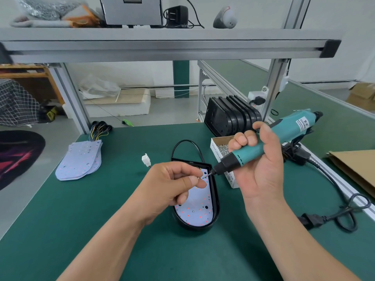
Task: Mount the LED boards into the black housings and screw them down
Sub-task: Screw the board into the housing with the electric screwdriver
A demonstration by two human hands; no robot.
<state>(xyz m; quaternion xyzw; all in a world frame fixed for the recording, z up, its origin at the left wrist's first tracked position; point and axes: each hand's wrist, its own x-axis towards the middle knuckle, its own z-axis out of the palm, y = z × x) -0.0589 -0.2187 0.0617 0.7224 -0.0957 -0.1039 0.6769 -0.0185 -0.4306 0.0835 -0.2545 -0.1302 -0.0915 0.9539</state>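
tabletop (101, 209): green; the work lies at its middle.
spare housings (227, 116): stacked on edge at the back, well apart from the job.
spare boards (81, 161): piled to the left.
black housing (215, 199): flat, open side up, under both hands; it likely needs steadying once the driver pushes down.
LED board (199, 213): seated inside the housing; check it sits level before fastening.
screwdriver (292, 126): tilted, bit aimed down-left over the board's far right part; best brought upright over the hole before it runs.
right hand (261, 165): grip wrapped round the driver's barrel.
left hand (172, 183): grip pinched, thumb to forefinger, at the bit tip.
screw (200, 177): barely visible in that pinch; seat it square on the bit.
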